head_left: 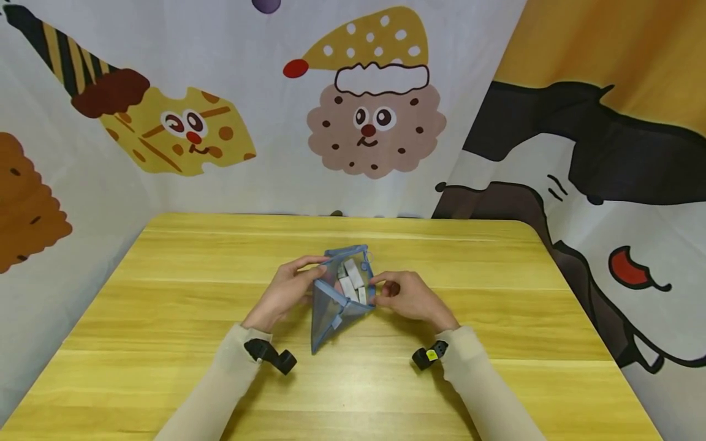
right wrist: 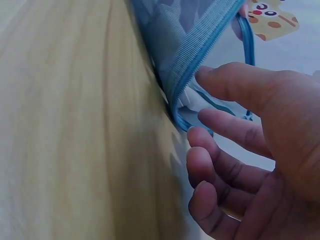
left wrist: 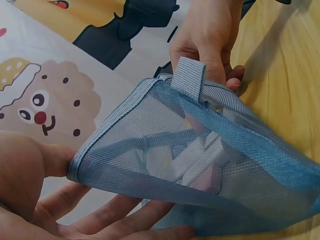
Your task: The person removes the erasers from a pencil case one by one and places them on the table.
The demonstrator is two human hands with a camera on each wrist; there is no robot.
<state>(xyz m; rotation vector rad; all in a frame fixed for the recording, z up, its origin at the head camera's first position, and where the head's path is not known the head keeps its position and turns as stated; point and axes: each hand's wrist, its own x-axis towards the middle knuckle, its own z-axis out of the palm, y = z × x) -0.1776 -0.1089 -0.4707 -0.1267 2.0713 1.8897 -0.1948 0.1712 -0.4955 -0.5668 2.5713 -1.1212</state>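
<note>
A blue mesh zip pouch is held over the middle of the table, its mouth spread wide. Several small white blocks lie inside and show through the mesh in the left wrist view. My left hand grips the pouch's left rim, thumb over the edge and fingers spread beneath the mesh. At the right rim is my right hand, its fingers loosely bent. In the right wrist view its thumb is at the zip edge, with a gap between thumb and forefinger.
The wooden table extends on all sides of the pouch. A white cloth with cartoon prints hangs behind it and along the sides. Black wrist cameras are strapped over both sleeves.
</note>
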